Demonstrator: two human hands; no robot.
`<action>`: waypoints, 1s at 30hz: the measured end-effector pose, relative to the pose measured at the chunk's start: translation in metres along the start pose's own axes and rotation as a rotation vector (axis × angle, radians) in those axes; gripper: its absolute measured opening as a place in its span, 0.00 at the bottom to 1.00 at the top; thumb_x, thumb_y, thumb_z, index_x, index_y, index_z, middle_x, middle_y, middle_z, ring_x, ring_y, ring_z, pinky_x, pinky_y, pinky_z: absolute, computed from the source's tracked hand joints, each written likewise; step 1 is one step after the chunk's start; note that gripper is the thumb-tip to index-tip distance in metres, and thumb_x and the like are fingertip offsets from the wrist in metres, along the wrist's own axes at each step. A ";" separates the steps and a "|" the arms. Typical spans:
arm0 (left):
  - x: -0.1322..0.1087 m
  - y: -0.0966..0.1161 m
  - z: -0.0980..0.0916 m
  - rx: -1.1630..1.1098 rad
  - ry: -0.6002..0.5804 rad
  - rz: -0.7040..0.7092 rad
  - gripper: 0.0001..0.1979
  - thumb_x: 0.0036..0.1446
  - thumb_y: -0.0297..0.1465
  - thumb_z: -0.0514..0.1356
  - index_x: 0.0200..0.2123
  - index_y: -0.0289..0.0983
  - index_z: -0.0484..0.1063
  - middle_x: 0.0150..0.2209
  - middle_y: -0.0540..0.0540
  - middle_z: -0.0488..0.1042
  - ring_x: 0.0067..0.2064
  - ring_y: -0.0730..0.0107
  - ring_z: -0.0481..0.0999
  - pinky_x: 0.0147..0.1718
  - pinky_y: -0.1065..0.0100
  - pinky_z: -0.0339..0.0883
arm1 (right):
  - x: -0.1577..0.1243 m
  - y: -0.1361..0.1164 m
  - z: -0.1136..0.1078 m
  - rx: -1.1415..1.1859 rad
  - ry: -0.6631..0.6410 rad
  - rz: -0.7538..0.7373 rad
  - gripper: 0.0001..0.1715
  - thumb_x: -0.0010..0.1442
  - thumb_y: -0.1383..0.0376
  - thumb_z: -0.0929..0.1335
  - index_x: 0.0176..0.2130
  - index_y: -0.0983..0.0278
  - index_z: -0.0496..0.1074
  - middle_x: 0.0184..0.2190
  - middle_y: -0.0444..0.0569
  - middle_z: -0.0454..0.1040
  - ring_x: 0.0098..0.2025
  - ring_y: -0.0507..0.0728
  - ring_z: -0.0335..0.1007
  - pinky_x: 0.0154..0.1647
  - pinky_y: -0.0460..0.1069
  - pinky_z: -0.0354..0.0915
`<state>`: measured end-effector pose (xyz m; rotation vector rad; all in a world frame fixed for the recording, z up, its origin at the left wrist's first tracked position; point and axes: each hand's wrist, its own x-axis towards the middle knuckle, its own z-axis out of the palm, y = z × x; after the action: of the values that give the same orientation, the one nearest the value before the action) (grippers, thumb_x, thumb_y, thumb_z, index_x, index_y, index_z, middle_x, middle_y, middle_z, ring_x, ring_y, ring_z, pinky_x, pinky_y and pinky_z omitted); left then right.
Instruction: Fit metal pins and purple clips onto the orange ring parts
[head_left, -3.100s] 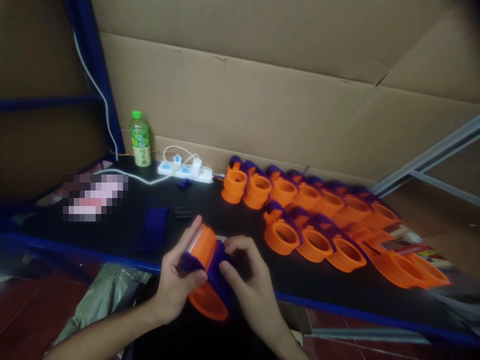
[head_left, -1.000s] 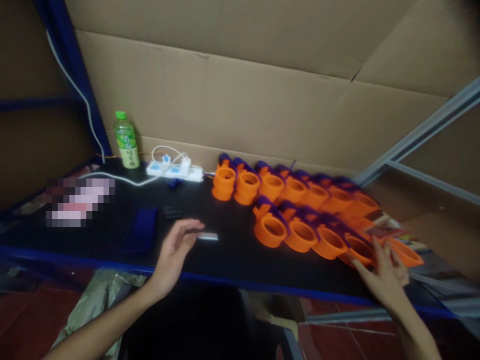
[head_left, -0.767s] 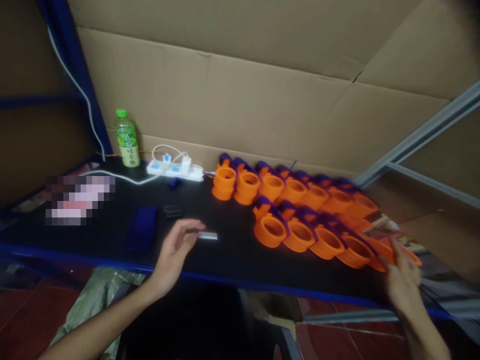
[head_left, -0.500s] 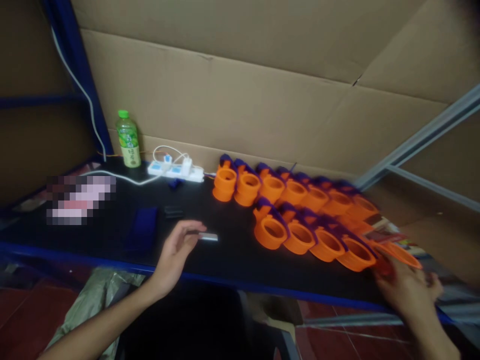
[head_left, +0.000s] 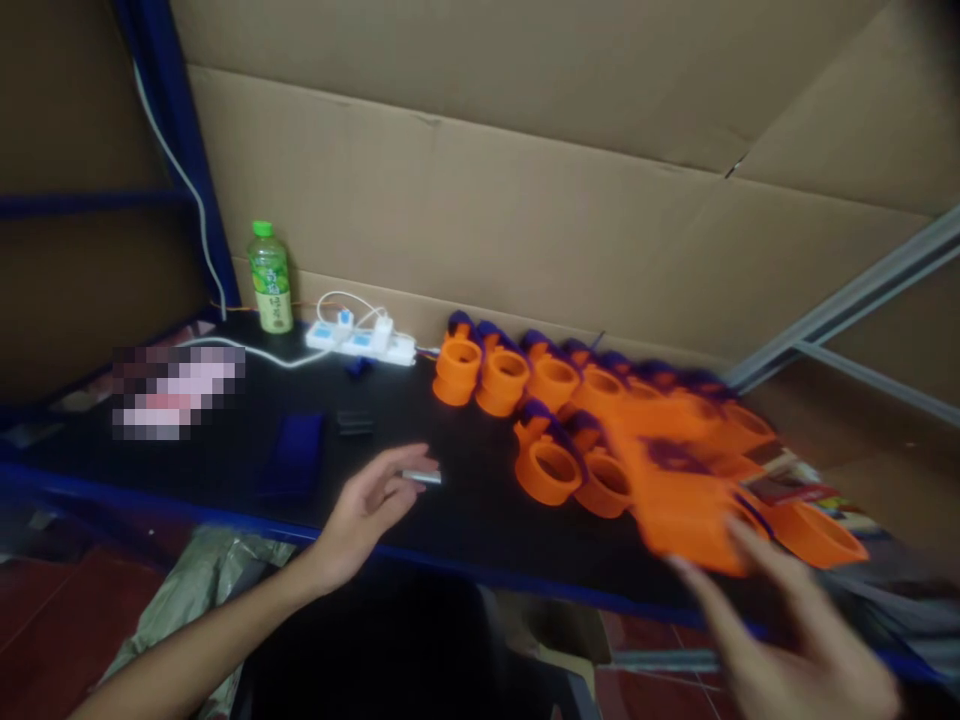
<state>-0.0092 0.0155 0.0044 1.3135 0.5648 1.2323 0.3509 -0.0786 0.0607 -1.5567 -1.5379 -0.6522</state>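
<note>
My left hand point(head_left: 379, 500) is above the middle of the black table, thumb and fingers closed on a small silvery bar point(head_left: 422, 477); its far end is hidden by the fingers. At the right, my right hand point(head_left: 802, 620) is blurred by motion, thumb and fingers around an orange plastic part point(head_left: 686, 510) with a purple piece on it. That part is smeared too and appears lifted in front of the rows. Matching orange ring-shaped parts point(head_left: 550, 472) with dark purple backs stand in two rows on the table.
A dark blue block point(head_left: 292, 455) and small black pieces point(head_left: 355, 424) lie left of my left hand. Behind them are a white power strip point(head_left: 360, 341) with cables and a green-capped bottle point(head_left: 270, 280). Cardboard point(head_left: 480, 200) walls the back; a metal frame point(head_left: 847, 300) stands right.
My right hand has moved from the right end of the rows toward me and now has an orange part between its fingers. My left hand keeps the silvery bar, nearly still.
</note>
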 end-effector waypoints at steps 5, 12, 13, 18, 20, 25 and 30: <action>-0.005 0.005 0.001 -0.124 -0.116 0.014 0.27 0.60 0.45 0.64 0.59 0.40 0.73 0.64 0.37 0.69 0.64 0.44 0.68 0.62 0.49 0.61 | -0.017 -0.128 0.035 0.590 -0.465 -0.227 0.27 0.60 0.63 0.73 0.58 0.55 0.71 0.47 0.51 0.79 0.49 0.62 0.77 0.53 0.57 0.72; 0.002 0.012 0.000 -0.379 0.230 -0.175 0.23 0.66 0.43 0.57 0.46 0.27 0.78 0.34 0.34 0.82 0.38 0.53 0.82 0.39 0.60 0.74 | 0.009 -0.147 0.099 0.731 -0.650 -0.227 0.17 0.68 0.64 0.66 0.55 0.58 0.74 0.48 0.52 0.78 0.50 0.58 0.74 0.48 0.55 0.72; 0.003 0.013 0.000 -0.386 0.239 -0.188 0.21 0.64 0.41 0.60 0.45 0.27 0.78 0.33 0.35 0.81 0.37 0.53 0.82 0.38 0.60 0.74 | 0.011 -0.145 0.107 0.623 -0.656 -0.227 0.17 0.68 0.65 0.66 0.55 0.59 0.74 0.49 0.53 0.77 0.50 0.59 0.73 0.48 0.55 0.72; 0.004 0.016 0.004 -0.390 0.264 -0.196 0.18 0.60 0.40 0.63 0.45 0.30 0.75 0.42 0.33 0.81 0.35 0.55 0.82 0.33 0.61 0.75 | 0.010 -0.143 0.129 0.272 -0.689 -0.405 0.13 0.68 0.69 0.64 0.47 0.62 0.77 0.42 0.52 0.77 0.43 0.58 0.70 0.42 0.53 0.67; 0.004 0.017 0.004 -0.397 0.271 -0.189 0.19 0.60 0.41 0.63 0.47 0.31 0.73 0.45 0.33 0.80 0.33 0.56 0.82 0.31 0.61 0.75 | 0.007 -0.146 0.130 0.217 -0.648 -0.455 0.13 0.69 0.70 0.63 0.44 0.64 0.77 0.39 0.52 0.77 0.40 0.57 0.68 0.39 0.52 0.64; 0.003 0.021 0.004 -0.463 0.232 -0.256 0.25 0.62 0.47 0.57 0.44 0.28 0.74 0.39 0.32 0.81 0.30 0.58 0.81 0.27 0.64 0.72 | 0.007 -0.153 0.129 0.185 -0.606 -0.451 0.11 0.68 0.69 0.64 0.35 0.65 0.74 0.35 0.52 0.75 0.38 0.57 0.67 0.37 0.52 0.61; 0.005 0.023 0.004 -0.472 0.254 -0.289 0.23 0.61 0.46 0.59 0.45 0.30 0.72 0.39 0.34 0.82 0.30 0.59 0.81 0.27 0.64 0.72 | 0.013 -0.149 0.131 0.295 -0.682 -0.306 0.05 0.65 0.68 0.67 0.35 0.64 0.72 0.36 0.50 0.75 0.39 0.56 0.68 0.37 0.50 0.62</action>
<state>-0.0120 0.0139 0.0283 0.6605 0.5755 1.2037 0.1825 0.0232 0.0326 -1.3910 -2.2872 -0.0202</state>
